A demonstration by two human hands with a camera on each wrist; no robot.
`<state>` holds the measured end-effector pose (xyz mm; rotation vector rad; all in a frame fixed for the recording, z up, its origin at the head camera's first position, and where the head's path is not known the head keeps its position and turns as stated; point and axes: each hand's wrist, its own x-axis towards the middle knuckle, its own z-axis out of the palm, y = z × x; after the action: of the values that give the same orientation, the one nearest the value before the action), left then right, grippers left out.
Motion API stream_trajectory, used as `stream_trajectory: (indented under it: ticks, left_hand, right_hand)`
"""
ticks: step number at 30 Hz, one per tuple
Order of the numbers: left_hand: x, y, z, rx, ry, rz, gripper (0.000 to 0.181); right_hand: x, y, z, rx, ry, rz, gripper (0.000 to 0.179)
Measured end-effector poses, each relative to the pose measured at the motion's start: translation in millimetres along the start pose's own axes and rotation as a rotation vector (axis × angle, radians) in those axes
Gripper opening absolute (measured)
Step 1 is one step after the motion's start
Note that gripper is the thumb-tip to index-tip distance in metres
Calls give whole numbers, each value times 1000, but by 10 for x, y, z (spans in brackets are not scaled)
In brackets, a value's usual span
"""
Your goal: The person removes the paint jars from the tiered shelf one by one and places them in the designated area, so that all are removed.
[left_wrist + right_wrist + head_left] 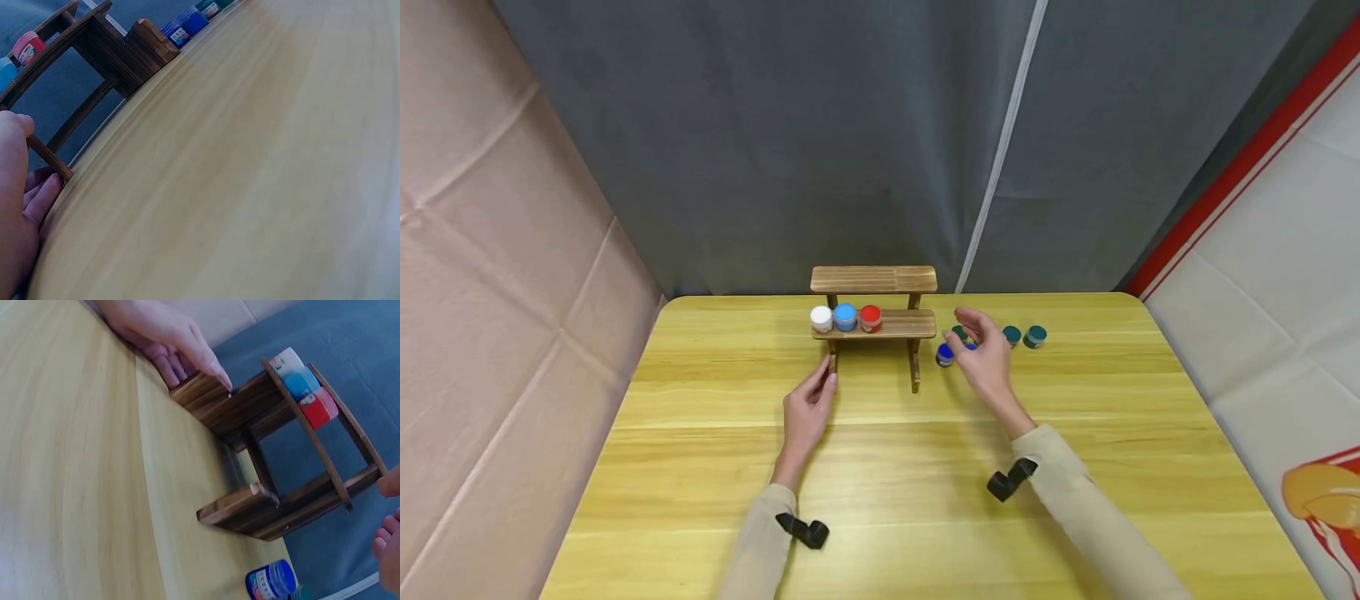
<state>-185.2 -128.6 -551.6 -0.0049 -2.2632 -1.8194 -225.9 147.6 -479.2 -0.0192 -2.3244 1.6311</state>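
Note:
A small two-tier wooden stand (874,325) stands near the table's far edge. On its lower board, from left to right, sit a white jar (822,319), a light blue jar (846,317) and a red jar (871,318). My left hand (806,412) holds the stand's front left leg (49,157), thumb on one side and fingers on the other. To the right of the stand, my right hand (987,358) hovers with thumb and fingers apart and nothing between them. It partly covers a group of jars, including a dark blue jar (945,355) and a green jar (959,332).
Two more green jars, a nearer-in one (1011,336) and an outer one (1035,337), stand right of my right hand. A grey curtain (775,150) hangs behind the wooden table (880,483). The stand's upper board (874,279) carries no jars.

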Motion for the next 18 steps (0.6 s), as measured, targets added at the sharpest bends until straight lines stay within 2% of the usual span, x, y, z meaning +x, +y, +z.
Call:
stream_trajectory:
  ticks: [9, 18]
  left_hand:
    - [-1, 4, -4, -4, 5, 6, 38]
    - [1, 4, -13, -13, -17, 9, 39]
  right_hand:
    - [20, -132, 166, 20, -19, -32, 41]
    - [9, -236, 321, 65, -75, -21, 43]
